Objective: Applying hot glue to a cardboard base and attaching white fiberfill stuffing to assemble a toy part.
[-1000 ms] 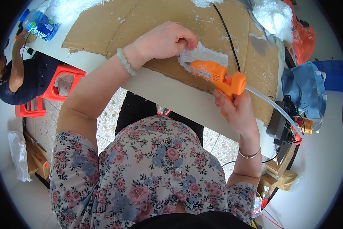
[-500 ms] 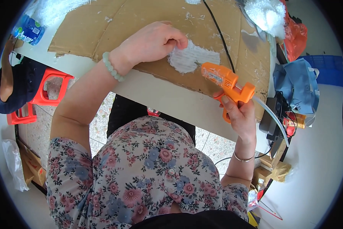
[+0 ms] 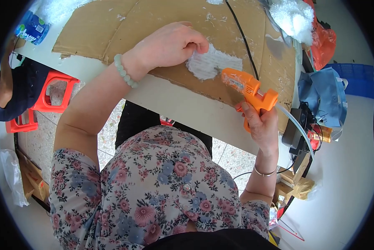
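My left hand (image 3: pixel 170 45) is closed, its fingers curled at the left edge of a small white fluffy fabric piece (image 3: pixel 212 63). The fabric lies on a brown cardboard sheet (image 3: pixel 153 25); its edge under the fingers is hidden. My right hand (image 3: pixel 262 129) is wrapped around the handle of an orange hot glue gun (image 3: pixel 246 85). The gun's nozzle points left, over the fabric; whether it touches cannot be told. A long translucent glue stick (image 3: pixel 297 123) sticks out of the gun's back end and bends downward.
A black cord (image 3: pixel 242 35) crosses the cardboard. White fluffy material (image 3: pixel 293 18) sits at the far right, beside a red plastic bag (image 3: pixel 323 46) and a blue bag (image 3: pixel 326 96). At the left are a blue-labelled container (image 3: pixel 33 28), another person's arm (image 3: pixel 6 79) and red stools (image 3: pixel 58 91).
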Demonstrator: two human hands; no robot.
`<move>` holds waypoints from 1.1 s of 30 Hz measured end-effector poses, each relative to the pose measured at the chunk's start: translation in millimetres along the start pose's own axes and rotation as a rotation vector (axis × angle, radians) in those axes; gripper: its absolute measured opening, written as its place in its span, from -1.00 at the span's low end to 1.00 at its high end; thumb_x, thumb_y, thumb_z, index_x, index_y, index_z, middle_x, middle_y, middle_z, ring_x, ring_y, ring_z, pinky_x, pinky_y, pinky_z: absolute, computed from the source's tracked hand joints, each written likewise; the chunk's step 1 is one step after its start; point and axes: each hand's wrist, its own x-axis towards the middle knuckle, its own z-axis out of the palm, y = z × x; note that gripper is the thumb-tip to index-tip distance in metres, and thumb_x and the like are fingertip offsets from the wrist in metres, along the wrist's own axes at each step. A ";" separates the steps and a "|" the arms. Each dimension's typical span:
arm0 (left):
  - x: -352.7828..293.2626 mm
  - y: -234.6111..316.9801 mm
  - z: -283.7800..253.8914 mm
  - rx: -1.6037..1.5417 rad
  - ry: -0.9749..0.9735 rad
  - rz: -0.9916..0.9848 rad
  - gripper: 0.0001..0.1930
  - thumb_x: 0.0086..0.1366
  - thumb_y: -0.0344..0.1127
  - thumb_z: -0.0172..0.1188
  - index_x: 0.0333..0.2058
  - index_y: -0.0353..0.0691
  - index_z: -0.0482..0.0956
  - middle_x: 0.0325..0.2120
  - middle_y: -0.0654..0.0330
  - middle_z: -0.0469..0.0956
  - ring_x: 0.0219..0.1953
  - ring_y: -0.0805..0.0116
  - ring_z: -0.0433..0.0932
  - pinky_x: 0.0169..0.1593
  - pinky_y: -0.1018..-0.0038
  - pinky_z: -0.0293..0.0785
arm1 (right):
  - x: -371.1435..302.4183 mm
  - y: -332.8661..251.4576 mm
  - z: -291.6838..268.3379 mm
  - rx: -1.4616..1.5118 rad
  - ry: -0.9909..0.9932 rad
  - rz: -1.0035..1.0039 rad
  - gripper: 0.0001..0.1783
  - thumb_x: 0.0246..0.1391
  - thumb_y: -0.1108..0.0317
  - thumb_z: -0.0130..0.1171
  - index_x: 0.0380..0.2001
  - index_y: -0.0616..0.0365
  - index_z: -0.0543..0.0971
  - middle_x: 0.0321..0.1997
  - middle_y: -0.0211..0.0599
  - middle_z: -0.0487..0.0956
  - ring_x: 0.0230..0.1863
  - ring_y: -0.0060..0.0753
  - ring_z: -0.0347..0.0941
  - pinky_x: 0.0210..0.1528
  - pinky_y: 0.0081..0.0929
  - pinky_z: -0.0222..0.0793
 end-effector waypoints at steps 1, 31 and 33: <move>0.5 0.0 -0.1 -0.008 -0.005 -0.006 -0.81 0.06 -0.53 -0.01 -0.42 -0.18 0.59 -0.48 0.21 0.58 -0.33 0.18 0.48 -0.19 0.33 0.42 | 0.2 0.7 0.7 0.030 0.016 0.001 -0.66 0.16 0.36 0.08 -0.04 0.31 0.40 -0.38 -0.36 0.57 -0.41 -0.64 0.40 -0.33 -0.65 0.34; 2.8 0.7 0.5 -0.016 -0.023 -0.020 -0.81 0.06 -0.57 0.00 -0.41 -0.20 0.58 -0.47 0.23 0.58 -0.30 0.23 0.48 -0.20 0.35 0.44 | 19.3 -22.0 15.4 -0.183 -0.140 -0.004 -0.76 0.14 0.40 0.10 -0.16 0.29 0.40 -0.39 -0.35 0.54 -0.37 -0.60 0.43 -0.31 -0.62 0.35; 2.2 -0.2 1.3 -0.022 -0.036 -0.023 -0.81 0.06 -0.61 0.02 -0.40 -0.23 0.56 -0.45 0.23 0.57 -0.28 0.23 0.47 -0.23 0.37 0.45 | 21.4 -23.8 17.8 -0.160 -0.133 -0.023 -0.76 0.14 0.40 0.10 -0.16 0.29 0.40 -0.39 -0.36 0.53 -0.38 -0.60 0.43 -0.32 -0.62 0.34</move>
